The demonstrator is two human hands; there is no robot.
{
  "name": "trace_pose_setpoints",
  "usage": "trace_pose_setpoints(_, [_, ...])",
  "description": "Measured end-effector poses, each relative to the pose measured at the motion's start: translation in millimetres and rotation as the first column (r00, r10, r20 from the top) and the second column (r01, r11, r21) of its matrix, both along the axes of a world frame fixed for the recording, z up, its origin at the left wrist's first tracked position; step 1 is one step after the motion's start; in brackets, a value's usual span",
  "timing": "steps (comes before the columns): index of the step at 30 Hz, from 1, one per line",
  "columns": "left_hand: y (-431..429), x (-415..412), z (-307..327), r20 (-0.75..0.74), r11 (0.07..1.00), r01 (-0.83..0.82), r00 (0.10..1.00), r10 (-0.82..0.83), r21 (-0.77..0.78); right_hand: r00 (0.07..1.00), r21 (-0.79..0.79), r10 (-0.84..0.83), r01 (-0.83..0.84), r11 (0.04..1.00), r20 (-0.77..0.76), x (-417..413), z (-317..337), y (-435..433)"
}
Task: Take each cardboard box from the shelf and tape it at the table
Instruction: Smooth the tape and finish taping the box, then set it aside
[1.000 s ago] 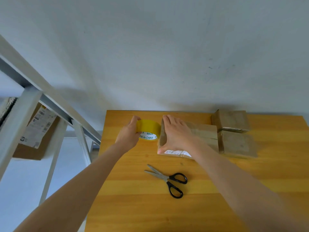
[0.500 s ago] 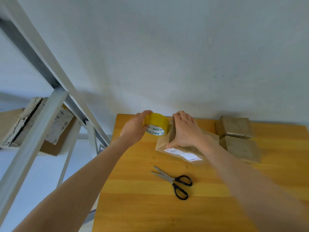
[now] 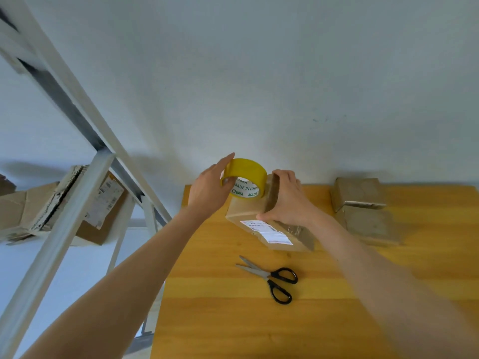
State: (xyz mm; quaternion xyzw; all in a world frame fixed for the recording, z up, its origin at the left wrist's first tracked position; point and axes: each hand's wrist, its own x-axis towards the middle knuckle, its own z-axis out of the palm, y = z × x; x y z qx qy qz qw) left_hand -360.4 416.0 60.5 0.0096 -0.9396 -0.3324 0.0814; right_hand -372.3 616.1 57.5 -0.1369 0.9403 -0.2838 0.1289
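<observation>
In the centre of the frame, a brown cardboard box [image 3: 245,209] with a white shipping label [image 3: 269,230] sits tilted on the wooden desk [image 3: 233,320]. The right hand [image 3: 285,200] has its fingers clasped round the raised end. The left hand [image 3: 207,193] pinches a yellow tape roll [image 3: 246,168] beside that end.

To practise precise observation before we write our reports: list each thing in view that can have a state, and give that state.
Tape roll: held in the air by left hand.
Labelled box: tilted, one end raised, gripped by right hand.
Scissors: lying on table, blades slightly apart.
Two plain boxes: resting on table, untouched.
Shelf box: on shelf, untouched.
</observation>
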Motion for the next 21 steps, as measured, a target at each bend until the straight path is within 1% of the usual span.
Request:
trace_pose_setpoints(3, [20.5, -2.6, 0.0, 0.056, 0.994, -0.023, 0.998, 0.017, 0.103, 0.999, -0.032, -0.003, 0.004, 0.999, 0.038, 1.7, 0.1, 19.4])
trace_pose_setpoints(5, [34.7, -2.7, 0.4, 0.088, 0.974, -0.023, 0.996, 0.003, 0.226, 0.998, -0.052, 0.004, 0.0, 0.999, 0.067, 3.7, 0.9, 29.6])
trace_pose_setpoints(7, [51.9, -3.8, -0.1, 0.103, 0.942, -0.018, 0.995, -0.017, 0.335, 0.994, -0.104, -0.012, 0.023, 0.994, 0.106, 6.6, 1.2, 41.5])
trace_pose_setpoints(10, [75.5, -6.0, -1.9, 0.13, 0.908, -0.04, 0.991, -0.015, 0.416, 0.991, -0.127, -0.032, 0.048, 0.991, 0.129, 9.6, -0.8, 56.8])
trace_pose_setpoints(12, [89.9, -6.4, -3.3, 0.175, 0.873, -0.093, 0.985, 0.008, 0.479, 0.992, -0.138, -0.049, 0.066, 0.988, 0.12, 11.8, -4.2, 64.7])
trace_pose_setpoints(15, [111.3, -3.1, -3.2, 0.254, 0.79, -0.183, 0.967, 0.035, 0.585, 0.987, -0.19, -0.088, 0.113, 0.975, 0.132, 13.3, -10.5, 75.9])
trace_pose_setpoints(17, [122.9, -2.6, -3.6, 0.247, 0.793, -0.179, 0.968, 0.037, 0.583, 0.982, -0.232, -0.103, 0.138, 0.963, 0.156, 13.6, -14.6, 83.5])
trace_pose_setpoints(21, [141.8, -1.1, -5.3, 0.193, 0.87, -0.102, 0.981, 0.009, 0.482, 0.974, -0.253, -0.134, 0.178, 0.951, 0.181, 16.3, -23.7, 94.8])
